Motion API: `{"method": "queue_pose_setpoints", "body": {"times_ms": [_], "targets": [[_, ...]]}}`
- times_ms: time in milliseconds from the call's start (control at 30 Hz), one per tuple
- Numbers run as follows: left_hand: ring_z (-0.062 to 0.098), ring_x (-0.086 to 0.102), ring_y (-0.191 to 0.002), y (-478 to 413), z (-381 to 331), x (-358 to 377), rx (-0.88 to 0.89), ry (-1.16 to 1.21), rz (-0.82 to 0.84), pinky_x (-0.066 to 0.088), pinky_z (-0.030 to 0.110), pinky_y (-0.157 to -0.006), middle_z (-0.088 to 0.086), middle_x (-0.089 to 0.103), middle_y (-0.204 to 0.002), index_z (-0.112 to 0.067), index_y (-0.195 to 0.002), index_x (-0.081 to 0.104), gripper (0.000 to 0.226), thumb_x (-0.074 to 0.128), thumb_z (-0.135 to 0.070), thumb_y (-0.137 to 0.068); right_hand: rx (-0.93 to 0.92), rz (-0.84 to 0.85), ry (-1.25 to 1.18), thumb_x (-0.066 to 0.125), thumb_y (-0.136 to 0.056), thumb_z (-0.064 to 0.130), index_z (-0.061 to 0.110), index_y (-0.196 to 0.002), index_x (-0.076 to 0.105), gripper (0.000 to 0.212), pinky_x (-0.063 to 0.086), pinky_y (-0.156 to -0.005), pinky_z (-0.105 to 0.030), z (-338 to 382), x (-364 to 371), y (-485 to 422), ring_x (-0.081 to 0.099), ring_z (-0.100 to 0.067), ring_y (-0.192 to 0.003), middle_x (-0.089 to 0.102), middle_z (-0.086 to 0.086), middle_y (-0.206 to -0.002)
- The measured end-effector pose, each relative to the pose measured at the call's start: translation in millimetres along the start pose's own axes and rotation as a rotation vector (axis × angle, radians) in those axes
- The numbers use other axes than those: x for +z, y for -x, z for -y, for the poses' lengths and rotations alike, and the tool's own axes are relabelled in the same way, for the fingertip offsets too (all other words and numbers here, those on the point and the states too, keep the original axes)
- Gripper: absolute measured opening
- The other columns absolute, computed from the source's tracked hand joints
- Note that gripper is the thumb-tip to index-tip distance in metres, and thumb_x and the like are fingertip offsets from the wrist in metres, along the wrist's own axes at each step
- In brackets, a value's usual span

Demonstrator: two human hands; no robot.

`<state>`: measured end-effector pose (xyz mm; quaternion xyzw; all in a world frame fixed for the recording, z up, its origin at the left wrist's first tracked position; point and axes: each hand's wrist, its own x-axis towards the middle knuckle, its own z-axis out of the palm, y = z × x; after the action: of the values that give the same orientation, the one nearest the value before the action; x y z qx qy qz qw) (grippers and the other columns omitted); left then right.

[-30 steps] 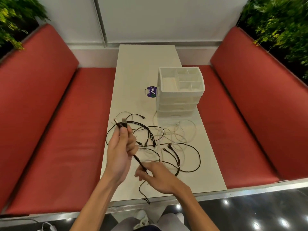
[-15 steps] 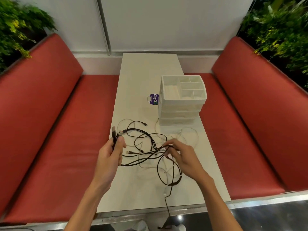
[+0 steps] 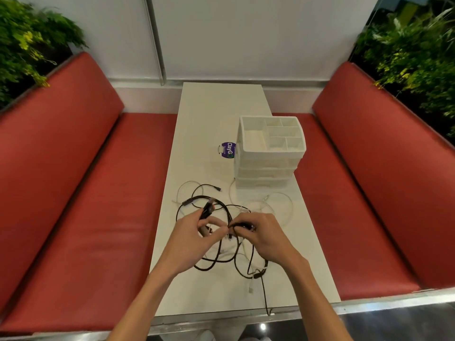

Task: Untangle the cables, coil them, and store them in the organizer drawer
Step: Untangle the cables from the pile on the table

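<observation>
While the left hand (image 3: 190, 236) curls its fingers (image 3: 214, 220) round black cable plugs (image 3: 207, 209), the right hand (image 3: 262, 238) pinches a tangled black cable (image 3: 242, 226) over the white worktop (image 3: 209, 114)

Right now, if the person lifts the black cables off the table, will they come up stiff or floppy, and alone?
Probably floppy: the black cables sag in loose loops from both hands onto the table. They likely won't come alone, since their loops cross the white cables. Probably light: the left hand and right hand hold them with a fingertip grip.
</observation>
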<state>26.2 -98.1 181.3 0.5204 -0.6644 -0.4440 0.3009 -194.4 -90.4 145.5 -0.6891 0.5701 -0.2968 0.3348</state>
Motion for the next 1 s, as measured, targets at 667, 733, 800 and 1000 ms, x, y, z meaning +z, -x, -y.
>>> {"method": "queue_pose_setpoints", "body": {"times_ms": [667,733,800,1000], "targets": [[0.021,0.045,-0.069,12,51,5,-0.25,0.583,-0.079,0.037,0.033,-0.059,0.005,0.05,-0.077,-0.012,-0.106,0.079,0.035,0.047,-0.021,-0.113,0.198,-0.037,-0.314,0.077,-0.097,0.049,0.036,-0.11,0.078,0.019,0.058,-0.084,-0.022,42,57,-18,0.072,-0.002,-0.091,0.078,0.019,-0.102],[0.022,0.053,-0.075,13,50,6,-0.242,0.598,-0.074,0.049,0.034,-0.067,0.008,0.056,-0.08,-0.015,-0.112,0.08,0.034,0.046,-0.019,-0.114,0.177,-0.062,-0.334,0.082,-0.095,0.041,0.031,-0.102,0.078,0.012,0.057,-0.08,-0.023,46,64,-25,0.07,-0.005,-0.087,0.077,0.015,-0.099],[0.021,0.064,-0.086,12,51,5,-0.239,0.622,-0.108,0.059,0.037,-0.081,0.007,0.067,-0.088,-0.015,-0.113,0.08,0.034,0.047,-0.021,-0.114,0.163,-0.091,-0.383,0.079,-0.098,0.032,0.027,-0.098,0.077,0.005,0.057,-0.079,-0.028,42,62,-27,0.071,-0.008,-0.089,0.078,0.011,-0.101],[0.027,0.063,-0.078,12,64,-8,-0.217,0.648,-0.28,0.061,0.038,-0.079,0.011,0.061,-0.079,-0.009,-0.096,0.074,0.039,0.042,-0.022,-0.115,0.308,-0.376,-0.623,0.062,-0.111,0.018,0.005,-0.11,0.061,0.013,0.06,-0.067,-0.037,0,12,-13,0.072,-0.029,-0.072,0.079,-0.016,-0.099]]}}
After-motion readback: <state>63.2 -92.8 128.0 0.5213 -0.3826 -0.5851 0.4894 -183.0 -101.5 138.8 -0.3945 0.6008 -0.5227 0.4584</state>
